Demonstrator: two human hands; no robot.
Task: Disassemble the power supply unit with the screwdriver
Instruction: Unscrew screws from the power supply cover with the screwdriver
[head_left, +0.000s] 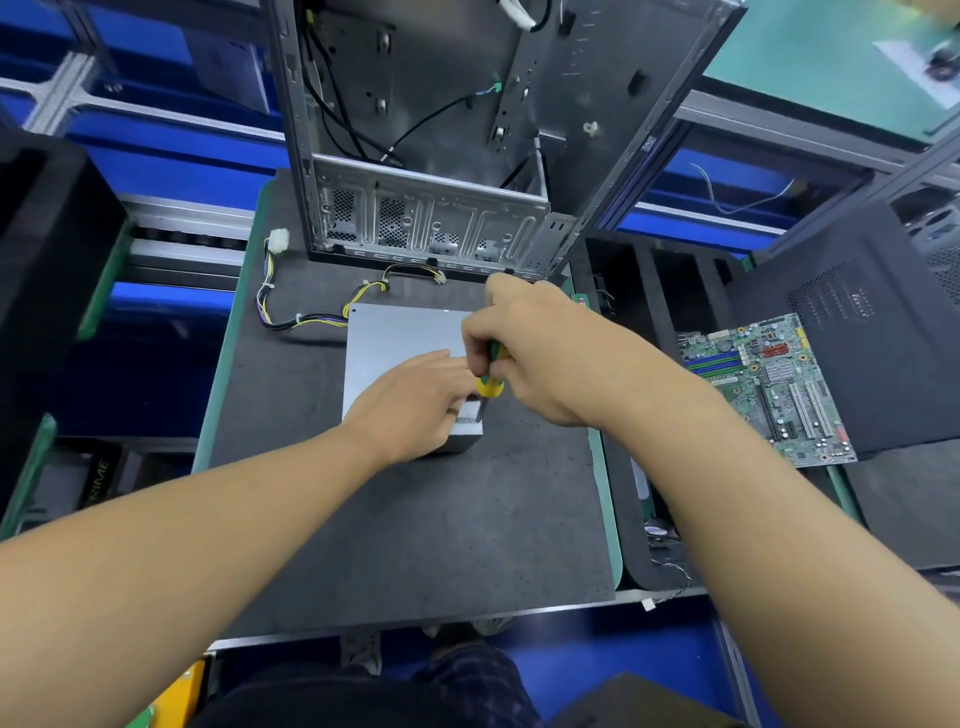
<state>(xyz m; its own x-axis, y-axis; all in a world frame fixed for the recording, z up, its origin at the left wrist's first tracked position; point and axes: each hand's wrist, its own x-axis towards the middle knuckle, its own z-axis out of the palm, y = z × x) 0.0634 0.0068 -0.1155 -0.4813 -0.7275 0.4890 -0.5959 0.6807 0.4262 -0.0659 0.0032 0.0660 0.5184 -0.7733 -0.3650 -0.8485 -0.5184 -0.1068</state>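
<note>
Counted 1 screwdriver (489, 386), yellow-green plastic handle, clenched in right hand (524, 358) with tip down on 1 power supply unit (400, 332), a smooth grey sheet-metal box directly below grip; left hand (415, 400) pressing flat, fingers relaxed, just left of grip; 1 green rectangular motherboard (769, 379) well right.

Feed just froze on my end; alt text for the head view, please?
The right hand holds a yellow-and-green screwdriver tip-down at the near right corner of a grey power supply unit; the left hand presses on the unit beside it. It lies on a dark mat, an open computer case behind, a motherboard to the right.
</note>
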